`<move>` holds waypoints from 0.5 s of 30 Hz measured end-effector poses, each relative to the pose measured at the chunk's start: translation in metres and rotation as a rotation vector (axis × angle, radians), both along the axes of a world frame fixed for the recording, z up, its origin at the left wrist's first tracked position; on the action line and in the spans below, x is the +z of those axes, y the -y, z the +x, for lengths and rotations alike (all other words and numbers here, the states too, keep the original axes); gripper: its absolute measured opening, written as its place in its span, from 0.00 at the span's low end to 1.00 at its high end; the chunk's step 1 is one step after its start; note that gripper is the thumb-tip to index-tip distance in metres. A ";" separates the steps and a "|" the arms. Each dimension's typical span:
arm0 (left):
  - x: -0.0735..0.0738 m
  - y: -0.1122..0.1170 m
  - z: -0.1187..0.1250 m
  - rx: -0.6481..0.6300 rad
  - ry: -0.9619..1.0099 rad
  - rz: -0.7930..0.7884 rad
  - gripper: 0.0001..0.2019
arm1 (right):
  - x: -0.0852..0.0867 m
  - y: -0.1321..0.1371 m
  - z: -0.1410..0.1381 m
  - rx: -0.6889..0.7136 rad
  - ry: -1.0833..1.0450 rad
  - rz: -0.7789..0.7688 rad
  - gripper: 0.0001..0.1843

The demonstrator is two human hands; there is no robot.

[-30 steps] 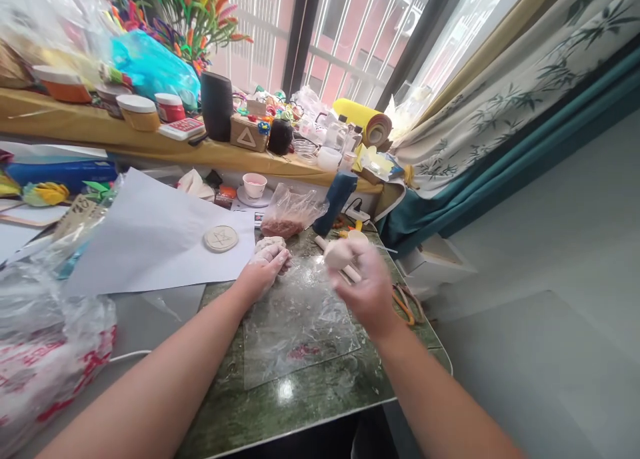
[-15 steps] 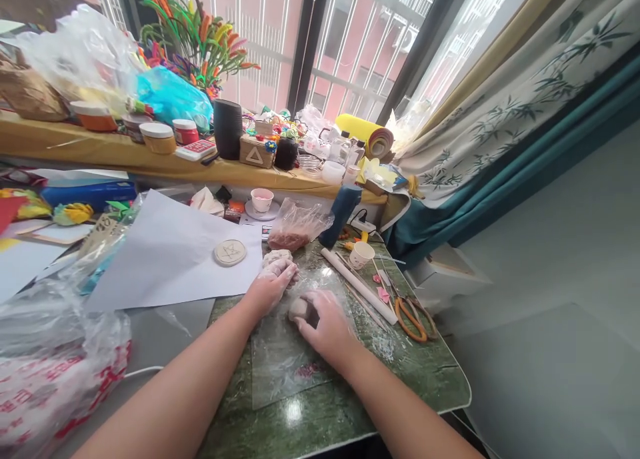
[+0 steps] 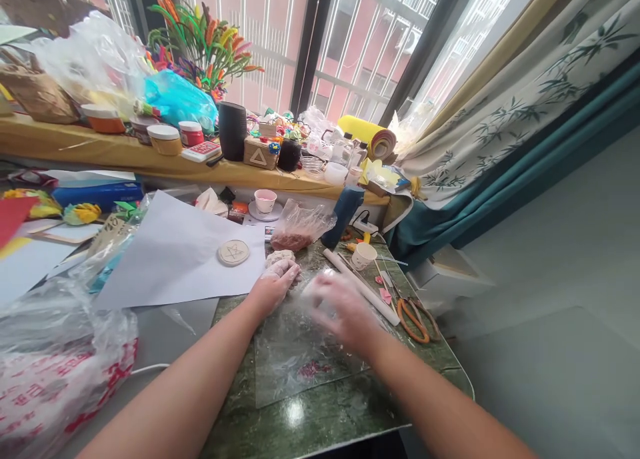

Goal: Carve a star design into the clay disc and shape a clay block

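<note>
My left hand (image 3: 274,289), dusted with white, is closed against a pale lump of clay (image 3: 281,256) near the table's middle. My right hand (image 3: 343,312) is smeared by motion above the clear plastic sheet (image 3: 280,372), and its fingers cannot be made out. The grey clay ball seen earlier does not show now; whether the right hand has it is hidden by blur. On white paper (image 3: 165,265) to the left lies a round clay disc (image 3: 233,252) marked with a star. Behind the left hand sits a clear bag of reddish-brown material (image 3: 295,235).
Right of the hands lie a white rolling pin (image 3: 377,299), thin sticks and orange-handled scissors (image 3: 414,320). A paper cup (image 3: 363,255) and a dark blue cylinder (image 3: 343,215) stand behind. A crowded sill (image 3: 175,162) runs along the back; a plastic bag (image 3: 65,365) lies at left.
My right hand has lifted and shifted right, and the ball that was under it no longer shows. My left hand has stayed by the clay lump. The view has shifted slightly.
</note>
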State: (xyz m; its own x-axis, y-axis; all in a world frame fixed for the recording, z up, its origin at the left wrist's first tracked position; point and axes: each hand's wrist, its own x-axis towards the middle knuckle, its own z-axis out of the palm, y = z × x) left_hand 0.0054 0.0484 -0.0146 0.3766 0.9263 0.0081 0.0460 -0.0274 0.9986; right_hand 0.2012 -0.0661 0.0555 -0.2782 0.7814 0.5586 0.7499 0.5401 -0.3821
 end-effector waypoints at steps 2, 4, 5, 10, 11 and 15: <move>0.004 0.002 0.000 0.003 -0.016 0.019 0.17 | -0.016 0.002 0.003 0.058 -0.018 -0.112 0.04; 0.007 0.004 -0.001 -0.004 -0.023 0.025 0.16 | -0.025 0.002 0.005 -0.137 -0.216 -0.082 0.06; 0.008 0.004 -0.001 -0.008 -0.027 0.028 0.16 | -0.028 0.002 0.004 -0.236 -0.305 -0.078 0.06; 0.008 0.003 -0.002 0.003 -0.061 0.028 0.16 | -0.050 -0.002 -0.021 -0.227 -0.131 -0.314 0.18; 0.008 0.003 -0.002 0.006 -0.064 0.028 0.15 | -0.055 -0.003 -0.027 -0.213 -0.066 -0.339 0.18; 0.007 0.004 -0.003 0.007 -0.063 0.041 0.15 | -0.048 -0.005 -0.033 0.015 0.086 -0.272 0.17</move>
State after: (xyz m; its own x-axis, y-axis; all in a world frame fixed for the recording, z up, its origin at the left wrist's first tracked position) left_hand 0.0020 0.0444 -0.0078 0.3707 0.9285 0.0222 0.1092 -0.0674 0.9917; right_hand 0.1685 -0.0615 0.0073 -0.3282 0.8947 0.3031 0.7782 0.4379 -0.4501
